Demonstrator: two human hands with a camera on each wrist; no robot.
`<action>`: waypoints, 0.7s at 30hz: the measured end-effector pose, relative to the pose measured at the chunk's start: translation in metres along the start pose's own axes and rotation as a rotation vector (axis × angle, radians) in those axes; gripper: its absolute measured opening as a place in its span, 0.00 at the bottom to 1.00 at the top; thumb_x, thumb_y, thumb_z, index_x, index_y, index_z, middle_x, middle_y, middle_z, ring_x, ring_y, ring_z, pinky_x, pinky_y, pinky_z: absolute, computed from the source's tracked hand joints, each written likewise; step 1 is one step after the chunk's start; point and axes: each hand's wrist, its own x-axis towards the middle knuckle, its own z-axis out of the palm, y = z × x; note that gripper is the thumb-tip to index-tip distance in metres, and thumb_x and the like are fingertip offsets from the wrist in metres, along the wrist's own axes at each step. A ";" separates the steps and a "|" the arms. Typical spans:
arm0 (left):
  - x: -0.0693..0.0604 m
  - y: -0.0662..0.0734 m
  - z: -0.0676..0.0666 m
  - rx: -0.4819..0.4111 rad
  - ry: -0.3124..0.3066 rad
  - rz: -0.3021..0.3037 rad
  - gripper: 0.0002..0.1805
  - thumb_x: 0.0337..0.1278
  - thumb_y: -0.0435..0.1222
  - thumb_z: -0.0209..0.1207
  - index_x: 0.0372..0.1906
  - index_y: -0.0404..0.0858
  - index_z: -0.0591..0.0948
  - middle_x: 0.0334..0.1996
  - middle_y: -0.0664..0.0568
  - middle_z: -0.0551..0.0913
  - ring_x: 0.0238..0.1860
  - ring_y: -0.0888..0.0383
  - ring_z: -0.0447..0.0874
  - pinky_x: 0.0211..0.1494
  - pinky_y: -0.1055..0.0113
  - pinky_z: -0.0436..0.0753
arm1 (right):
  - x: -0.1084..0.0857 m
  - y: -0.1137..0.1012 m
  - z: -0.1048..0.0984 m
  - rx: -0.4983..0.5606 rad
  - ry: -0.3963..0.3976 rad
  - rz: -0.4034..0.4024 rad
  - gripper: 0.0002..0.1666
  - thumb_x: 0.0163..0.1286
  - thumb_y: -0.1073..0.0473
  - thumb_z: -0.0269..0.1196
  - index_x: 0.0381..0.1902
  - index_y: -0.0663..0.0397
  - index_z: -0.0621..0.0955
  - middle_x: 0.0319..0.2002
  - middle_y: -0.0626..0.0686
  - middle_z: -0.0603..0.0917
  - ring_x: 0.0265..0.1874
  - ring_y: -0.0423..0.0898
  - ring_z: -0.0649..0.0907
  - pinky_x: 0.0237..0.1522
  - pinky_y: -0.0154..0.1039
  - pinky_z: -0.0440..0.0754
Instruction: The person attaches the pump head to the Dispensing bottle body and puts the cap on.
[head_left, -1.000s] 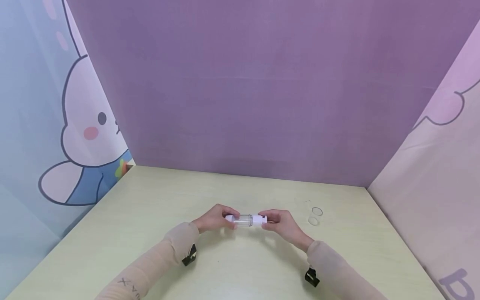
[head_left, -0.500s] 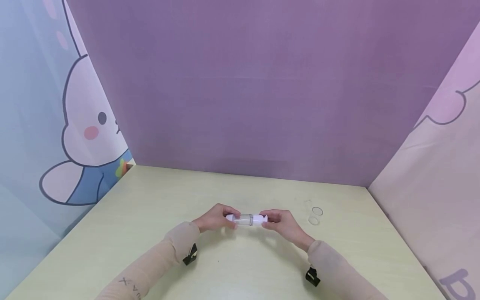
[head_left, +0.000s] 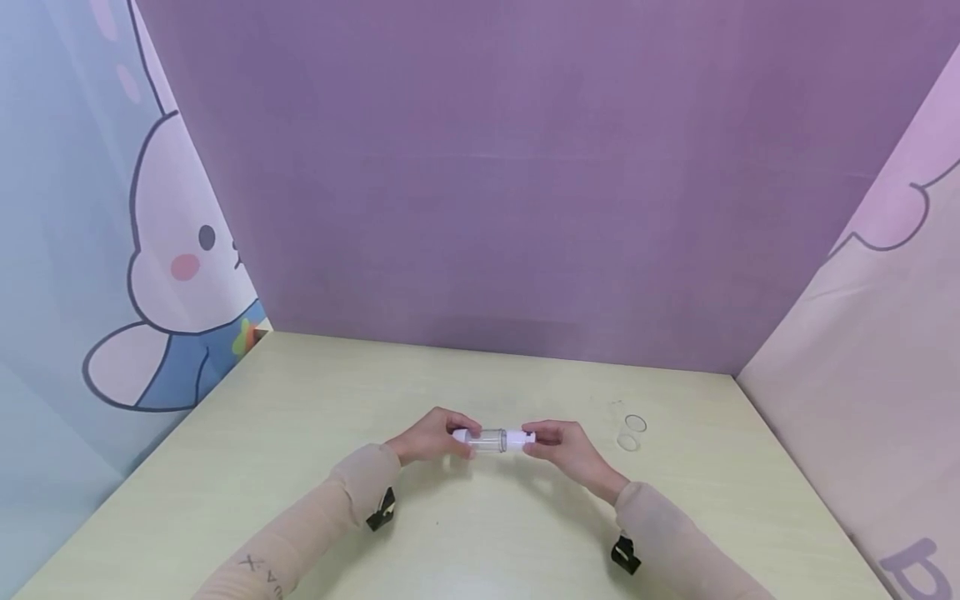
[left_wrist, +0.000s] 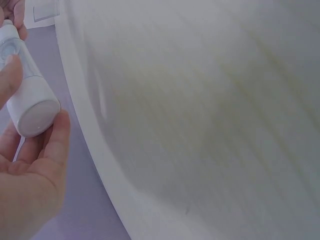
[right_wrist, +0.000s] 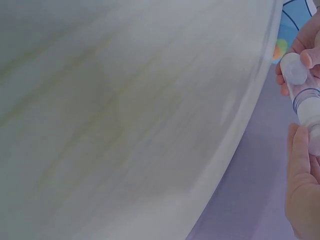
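A clear pump bottle [head_left: 491, 441] with a white base and white pump top lies sideways between both hands, held just over the table. My left hand [head_left: 435, 435] grips its white base end, thumb on the near side. At the other end, my right hand [head_left: 566, 450] pinches the white pump top. The left wrist view shows the round white bottom [left_wrist: 40, 116] of the bottle, with the left fingers [left_wrist: 61, 132] at its edge. In the right wrist view a clear ridged neck [right_wrist: 306, 96] sits against the white collar.
A clear cylindrical cap [head_left: 630, 435] lies on the pale table [head_left: 480, 533], right of the right hand. Behind the table rises a purple partition [head_left: 480, 208]. Printed curtains [head_left: 60, 250] hang at the sides. Black straps [head_left: 381, 510] show below the wrists.
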 end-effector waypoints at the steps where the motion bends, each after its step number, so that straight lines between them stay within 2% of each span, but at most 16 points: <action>1: 0.000 0.000 0.000 0.001 0.000 0.002 0.21 0.41 0.32 0.68 0.47 0.38 0.81 0.47 0.47 0.81 0.42 0.57 0.77 0.47 0.63 0.76 | 0.000 0.000 0.000 0.001 -0.001 -0.001 0.23 0.59 0.60 0.64 0.51 0.65 0.77 0.48 0.64 0.81 0.45 0.52 0.82 0.45 0.39 0.80; 13: 0.001 -0.001 0.000 -0.006 -0.003 0.009 0.21 0.40 0.32 0.68 0.46 0.39 0.82 0.47 0.47 0.81 0.42 0.57 0.77 0.47 0.63 0.76 | -0.004 -0.001 0.001 0.015 -0.006 0.017 0.23 0.60 0.58 0.63 0.51 0.65 0.77 0.47 0.63 0.81 0.44 0.50 0.82 0.46 0.43 0.79; 21: 0.000 -0.001 0.001 -0.004 -0.005 0.005 0.21 0.41 0.33 0.68 0.47 0.38 0.81 0.47 0.47 0.81 0.42 0.57 0.77 0.47 0.63 0.76 | -0.004 -0.001 0.001 0.010 -0.003 0.021 0.23 0.60 0.57 0.63 0.51 0.65 0.77 0.48 0.63 0.81 0.44 0.50 0.82 0.45 0.40 0.80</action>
